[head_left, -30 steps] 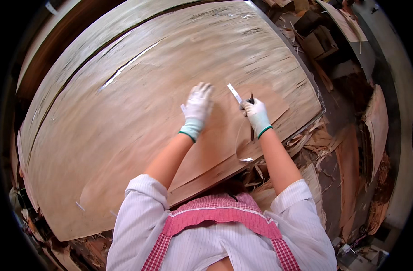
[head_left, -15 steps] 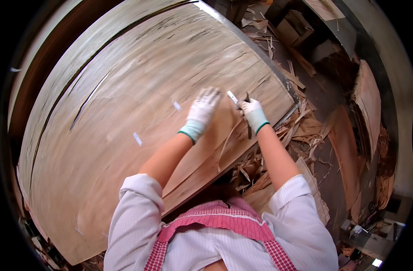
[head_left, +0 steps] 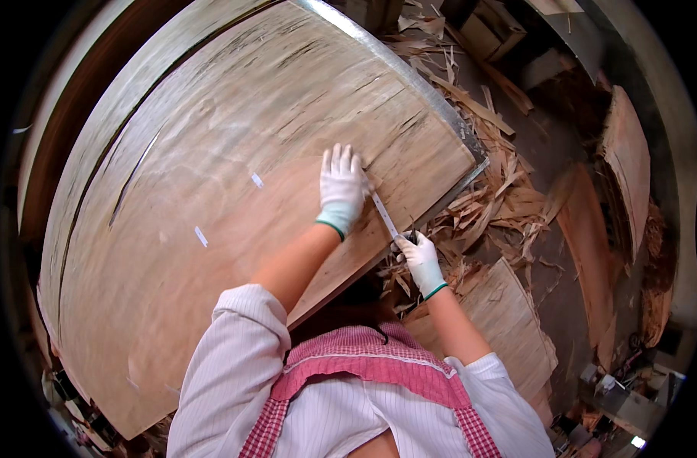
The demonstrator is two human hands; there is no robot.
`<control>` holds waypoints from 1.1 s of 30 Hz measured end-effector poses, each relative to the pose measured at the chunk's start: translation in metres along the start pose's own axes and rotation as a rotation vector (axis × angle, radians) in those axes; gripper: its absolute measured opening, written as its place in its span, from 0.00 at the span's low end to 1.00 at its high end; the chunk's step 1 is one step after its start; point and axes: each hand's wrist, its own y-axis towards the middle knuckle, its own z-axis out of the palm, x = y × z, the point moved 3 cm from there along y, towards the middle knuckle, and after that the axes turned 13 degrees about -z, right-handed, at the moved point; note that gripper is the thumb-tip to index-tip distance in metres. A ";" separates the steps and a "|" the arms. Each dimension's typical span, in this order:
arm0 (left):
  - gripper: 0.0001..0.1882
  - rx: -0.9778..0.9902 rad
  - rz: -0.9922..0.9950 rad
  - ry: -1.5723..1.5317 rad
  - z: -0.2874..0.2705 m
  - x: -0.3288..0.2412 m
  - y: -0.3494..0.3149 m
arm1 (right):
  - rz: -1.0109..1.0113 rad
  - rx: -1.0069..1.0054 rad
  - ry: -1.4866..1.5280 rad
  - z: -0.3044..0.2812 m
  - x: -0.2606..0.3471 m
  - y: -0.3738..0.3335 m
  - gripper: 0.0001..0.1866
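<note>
My left hand [head_left: 342, 183], in a white glove with a green cuff, lies on a large pale veneer sheet [head_left: 188, 282] with its fingers stretched out. Its thumb side is at the upper end of a narrow white tape strip [head_left: 384, 214]. The strip runs down to my right hand [head_left: 421, 263], also gloved, which is closed just beyond the sheet's near edge. Fingers of that hand grip the tape's lower end along with a small dark object [head_left: 413, 236] that I cannot make out. Two short white tape pieces [head_left: 257, 180] [head_left: 201, 236] stick to the sheet left of my left hand.
Dark cracks [head_left: 135, 179] run through the sheet's far left. A metal edge [head_left: 379, 49] borders its far right side. Torn veneer scraps [head_left: 497, 195] litter the floor on the right. Stacked veneer pieces [head_left: 625, 164] stand beyond, and a broad offcut [head_left: 493, 313] lies by my right forearm.
My right hand has moved down and toward me, past the sheet's near edge. More white tape now shows between my hands. My left hand stays flat on the sheet.
</note>
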 end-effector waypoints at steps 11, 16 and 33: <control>0.27 0.421 -0.332 -0.877 -0.038 -0.003 -0.067 | -0.137 0.348 -0.307 -0.037 0.105 0.011 0.06; 0.06 0.818 -0.865 -1.804 -0.060 0.016 -0.178 | -0.050 0.617 -0.175 0.035 0.064 -0.069 0.07; 0.24 -0.231 -0.482 -0.254 -0.041 0.087 -0.218 | -0.047 0.648 -0.451 0.091 -0.023 -0.076 0.10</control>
